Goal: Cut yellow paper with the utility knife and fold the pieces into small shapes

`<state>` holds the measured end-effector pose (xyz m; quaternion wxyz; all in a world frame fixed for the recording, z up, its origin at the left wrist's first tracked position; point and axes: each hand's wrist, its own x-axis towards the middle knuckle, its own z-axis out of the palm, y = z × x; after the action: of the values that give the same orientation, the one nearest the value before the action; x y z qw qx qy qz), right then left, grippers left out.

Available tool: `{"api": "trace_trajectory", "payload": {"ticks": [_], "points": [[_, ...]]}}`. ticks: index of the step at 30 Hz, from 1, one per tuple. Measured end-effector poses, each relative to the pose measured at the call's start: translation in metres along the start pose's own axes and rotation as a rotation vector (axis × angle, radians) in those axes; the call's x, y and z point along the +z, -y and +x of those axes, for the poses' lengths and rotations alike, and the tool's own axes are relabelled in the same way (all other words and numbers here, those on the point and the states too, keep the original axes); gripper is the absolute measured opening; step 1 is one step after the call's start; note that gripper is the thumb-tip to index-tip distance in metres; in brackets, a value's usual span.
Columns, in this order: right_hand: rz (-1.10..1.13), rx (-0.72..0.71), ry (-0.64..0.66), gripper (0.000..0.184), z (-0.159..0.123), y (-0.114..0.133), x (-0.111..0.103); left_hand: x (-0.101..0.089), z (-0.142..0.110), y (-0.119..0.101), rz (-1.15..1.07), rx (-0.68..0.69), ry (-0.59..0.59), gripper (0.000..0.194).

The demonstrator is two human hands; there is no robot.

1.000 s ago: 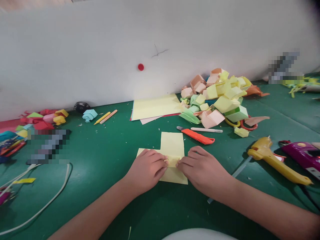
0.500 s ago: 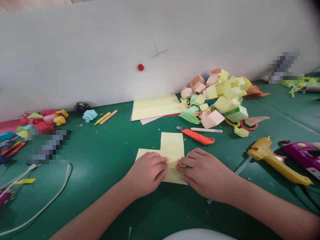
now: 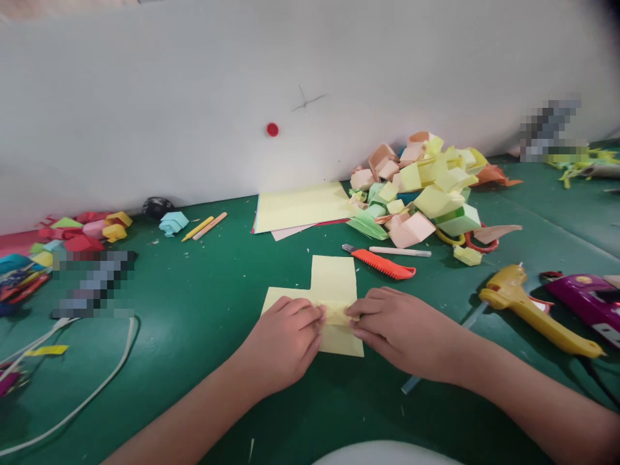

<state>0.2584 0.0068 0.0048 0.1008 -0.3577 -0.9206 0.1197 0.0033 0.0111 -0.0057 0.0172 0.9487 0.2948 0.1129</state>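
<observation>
A pale yellow paper cut-out (image 3: 334,274) with square flaps lies flat on the green table, partly covered by my hands. On its middle sits a smaller folded piece of yellow paper (image 3: 335,314). My left hand (image 3: 290,336) is closed, fingertips pinching the left end of that small piece. At its right end, my right hand (image 3: 397,332) has its fingertips pressed together on the edge. Just beyond the cut-out rest an orange utility knife (image 3: 385,263) and a white pen (image 3: 400,252).
A yellow glue gun (image 3: 537,310) lies at right beside a purple device (image 3: 588,303). Behind are a heap of folded paper shapes (image 3: 426,187) and stacked paper sheets (image 3: 300,210). A white cable (image 3: 130,349) loops at left. A white wall (image 3: 194,97) bounds the back.
My right hand has slid slightly to the right along the small folded piece, showing more of it between my hands. The left hand and the cut-out have hardly moved.
</observation>
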Motion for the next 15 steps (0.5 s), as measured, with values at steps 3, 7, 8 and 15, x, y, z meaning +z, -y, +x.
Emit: {"api": "trace_trajectory", "payload": {"ticks": [3,7,8,15], "points": [[0.002,0.004,-0.004,0.029,-0.0001,-0.0012,-0.0003,-0.0010,-0.0005,0.0004,-0.004,-0.011,0.008,0.027],[0.007,0.008,-0.006,0.026,0.0002,-0.0015,-0.0010,-0.0014,-0.0007,0.0003,0.002,-0.001,0.005,0.026],[0.011,0.008,-0.008,0.025,0.0005,-0.0011,-0.0012,-0.0011,-0.0004,0.0001,0.008,0.006,-0.005,0.026],[-0.006,-0.016,-0.005,0.019,0.0040,0.0029,0.0019,0.0053,0.0024,0.0006,-0.012,0.062,-0.052,0.025]]}}
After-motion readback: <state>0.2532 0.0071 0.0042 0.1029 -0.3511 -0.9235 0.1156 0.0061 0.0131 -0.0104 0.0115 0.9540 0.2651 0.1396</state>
